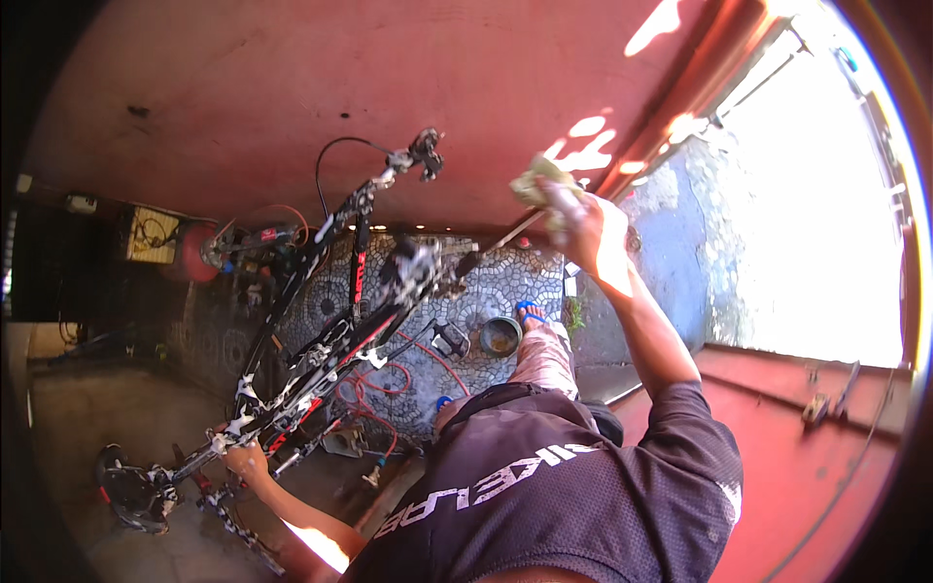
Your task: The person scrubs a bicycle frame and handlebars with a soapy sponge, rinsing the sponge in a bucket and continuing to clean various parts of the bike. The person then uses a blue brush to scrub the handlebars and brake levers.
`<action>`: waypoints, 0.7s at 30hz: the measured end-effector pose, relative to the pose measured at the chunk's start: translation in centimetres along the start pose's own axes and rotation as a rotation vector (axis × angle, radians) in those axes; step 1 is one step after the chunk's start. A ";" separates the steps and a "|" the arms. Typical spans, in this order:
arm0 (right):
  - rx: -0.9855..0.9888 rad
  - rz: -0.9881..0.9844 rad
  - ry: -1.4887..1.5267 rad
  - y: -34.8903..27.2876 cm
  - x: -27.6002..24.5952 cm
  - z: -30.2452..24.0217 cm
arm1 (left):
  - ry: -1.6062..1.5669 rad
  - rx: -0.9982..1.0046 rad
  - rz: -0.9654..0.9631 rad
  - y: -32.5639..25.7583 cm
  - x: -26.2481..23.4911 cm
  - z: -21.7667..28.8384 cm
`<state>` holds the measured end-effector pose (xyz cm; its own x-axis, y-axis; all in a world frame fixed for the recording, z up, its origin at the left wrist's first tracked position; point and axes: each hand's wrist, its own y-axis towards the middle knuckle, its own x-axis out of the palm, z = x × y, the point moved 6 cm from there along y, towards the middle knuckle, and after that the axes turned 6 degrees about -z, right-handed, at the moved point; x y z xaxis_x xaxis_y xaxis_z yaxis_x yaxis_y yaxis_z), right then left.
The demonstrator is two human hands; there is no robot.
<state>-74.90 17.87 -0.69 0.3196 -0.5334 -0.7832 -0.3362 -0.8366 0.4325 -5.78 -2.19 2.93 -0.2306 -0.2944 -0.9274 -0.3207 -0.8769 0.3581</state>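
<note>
The left hand [245, 461] is closed around a tube near the near left end of a bicycle frame [340, 358]; its fingers are partly hidden, so how tightly they press cannot be told. The right hand [586, 233] is raised on the right, its fingers curled round a pale yellow-green cloth [542, 185]. Hand and cloth are blurred, and whether the cloth touches the thin rod [515, 229] just beside it cannot be told.

The black frame, marked with red and dabbed with white foam, stands left of the person's body, over the floor. Its long axis runs slantwise from the near left to the far right, where it ends short of the right hand. Another long tube slants from near the left hand up toward the far red wall [243, 97]. A pedal [450, 340] sticks out on the right side of the frame. Just right of the pedal, a round bucket [501, 337] sits on the patterned floor [525, 275], near a foot in a blue sandal [528, 309]. A red hose [391, 377] loops on the floor between the frame and the body.
</note>
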 end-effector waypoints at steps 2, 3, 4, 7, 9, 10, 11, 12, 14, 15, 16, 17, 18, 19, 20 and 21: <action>0.039 -0.023 0.200 0.7 0.1 2.1 | 0.392 -0.023 -0.160 -1.5 0.9 -2.6; 0.218 -0.242 0.403 -1.1 3.4 3.9 | 0.426 -0.063 -0.174 -1.5 1.3 -3.8; 0.178 -0.395 0.369 -2.1 4.9 2.7 | 0.469 -0.113 -0.192 -2.1 0.9 -4.8; -0.133 -0.682 0.104 -2.2 2.5 -1.9 | 0.364 -0.231 -0.326 -1.4 3.0 -3.0; -0.136 -0.733 0.469 0.2 -0.9 -1.5 | 0.431 -0.296 -0.302 -1.4 3.7 -1.6; -0.158 -0.702 0.657 2.4 -3.6 -1.2 | 0.514 -0.388 -0.351 -2.0 3.6 -2.0; -0.165 -0.673 0.798 4.6 -5.9 -0.6 | 0.602 -0.476 -0.409 -2.6 3.3 -2.5; -0.146 -0.618 0.900 7.0 -8.2 0.6 | 0.735 -0.583 -0.558 -4.2 2.3 -3.5; -0.073 -0.493 0.972 11.9 -10.8 3.5 | 0.898 -0.673 -0.760 -7.6 1.8 -2.9; -0.048 -0.456 0.949 14.3 -11.4 4.3 | 0.612 -0.663 -0.299 -8.7 1.3 0.3; -0.032 -0.429 0.832 16.0 -10.7 4.9 | 0.295 -0.692 -0.019 -9.6 2.1 4.3; -0.147 -0.328 0.845 17.2 -9.5 6.0 | -0.145 -0.749 0.177 -9.2 5.4 10.2; -0.266 -0.229 0.880 18.1 -8.3 7.3 | -0.560 -0.817 0.328 -8.1 6.9 17.3; -0.300 -0.214 0.897 18.7 -7.5 7.0 | -0.855 -0.842 0.457 -7.5 5.9 23.9; -0.327 -0.201 0.899 19.1 -7.2 6.9 | -1.073 -0.836 0.530 -6.4 5.4 30.6; -0.362 -0.201 0.914 19.4 -7.1 6.1 | -1.163 -0.805 0.589 -6.4 4.1 35.6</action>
<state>-89.07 6.21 10.55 0.9499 -0.1419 -0.2785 0.0400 -0.8285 0.5585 -37.41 15.78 0.71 -0.8347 -0.5481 0.0540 0.5502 -0.8255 0.1258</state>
